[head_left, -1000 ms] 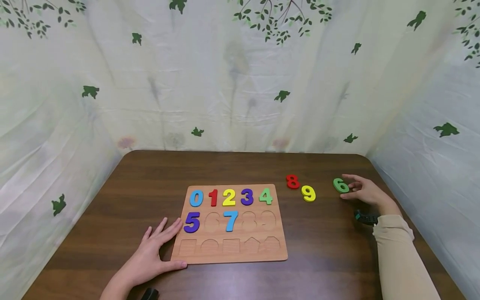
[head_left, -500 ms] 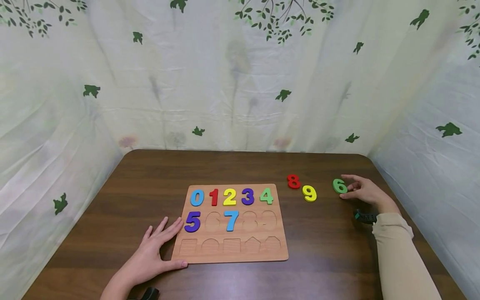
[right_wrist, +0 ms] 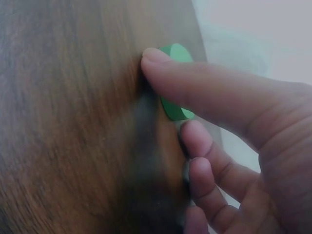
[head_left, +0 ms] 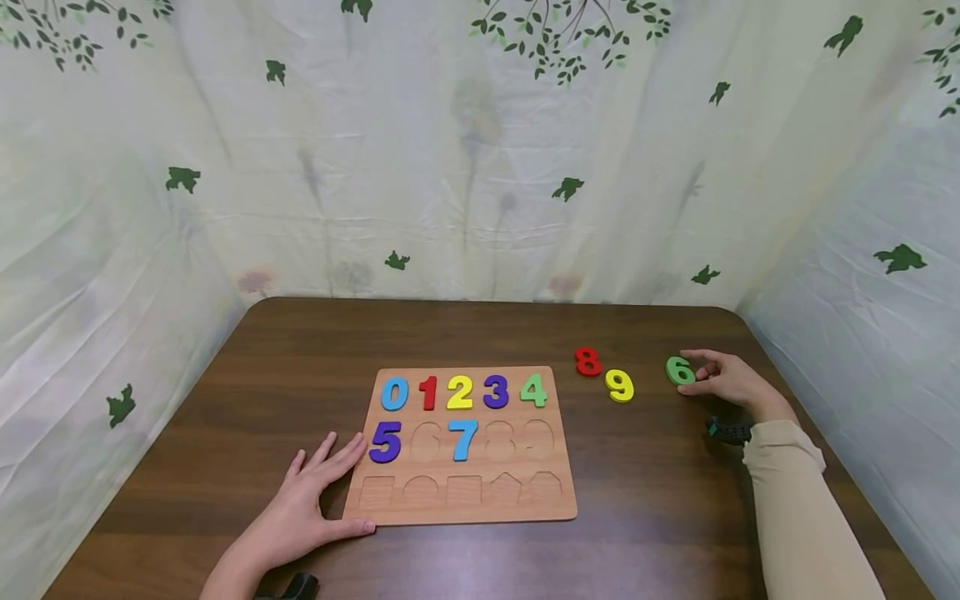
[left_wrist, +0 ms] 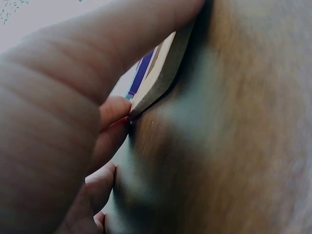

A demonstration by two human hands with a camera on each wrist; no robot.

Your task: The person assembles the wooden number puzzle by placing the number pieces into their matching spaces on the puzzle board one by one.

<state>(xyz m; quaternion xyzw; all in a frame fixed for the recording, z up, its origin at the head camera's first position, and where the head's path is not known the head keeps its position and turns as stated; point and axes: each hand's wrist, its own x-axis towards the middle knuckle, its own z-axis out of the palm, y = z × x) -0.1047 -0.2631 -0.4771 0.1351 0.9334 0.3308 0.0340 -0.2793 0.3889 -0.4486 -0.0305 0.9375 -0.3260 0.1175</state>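
My left hand (head_left: pixel 300 508) has its fingers spread at the left side of a wooden number puzzle board (head_left: pixel 480 500). Its index fingertip meets the left edge and its thumb the lower left corner. Numbers 0 to 5 and a blue 7 (head_left: pixel 462 439) sit on the board. At the far right of the table, my right hand (head_left: pixel 731 385) pinches a green number 6 (head_left: pixel 680 371) between thumb and fingers. In the right wrist view, the thumb (right_wrist: pixel 195 85) covers part of the green number, which is low over the wood.
A red number 8 (head_left: pixel 588 362) and a yellow number 9 (head_left: pixel 619 386) lie between the board and my right hand. Vacant outlined recesses show in the board's two lower rows. The brown table (head_left: pixel 645 533) ends at a pale leaf-patterned cloth (head_left: pixel 420 167).
My right hand's thumb and fingers have closed in on the green number 6, which has shifted very slightly left. The left hand and the board stay put.
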